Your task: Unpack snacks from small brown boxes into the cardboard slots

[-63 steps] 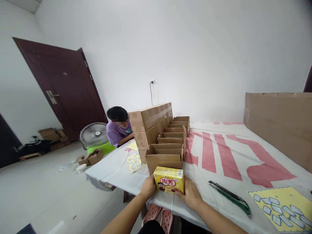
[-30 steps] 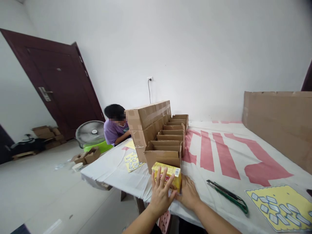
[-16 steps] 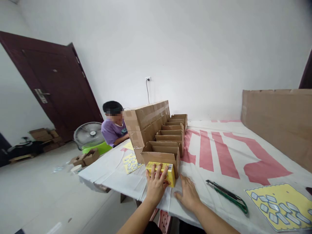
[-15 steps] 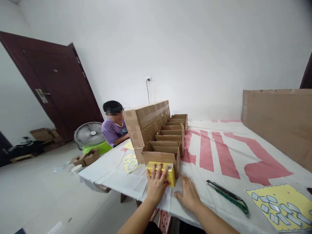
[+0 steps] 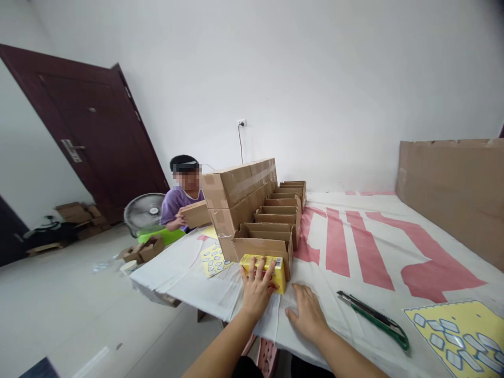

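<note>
My left hand [image 5: 256,294] is laid over a small yellow box [image 5: 280,274], fingers spread across its top edge and thumb against the near face. A barcode shows at the box's upper right; the fingers hide much of its printing. Directly behind it stands the nearest open cardboard box [image 5: 271,245] of a row running back along the table. To the right of the yellow box, my right hand [image 5: 309,315] rests on the tablecloth with its fingers stretched out, holding nothing. A green-handled utility knife [image 5: 376,319] lies further right, blade part pointing away.
Taped cartons [image 5: 236,184] are stacked left of the row. Behind them a person in a purple shirt [image 5: 171,206] holds a flat cardboard box [image 5: 196,214]. Yellow patterned sheets [image 5: 459,333] lie on the table [image 5: 169,273]. A large cardboard panel [image 5: 452,189] stands at right.
The person across the table has raised a flat cardboard box into view and lifted their head. My hands stay in the same places by the yellow box; the view has shifted slightly.
</note>
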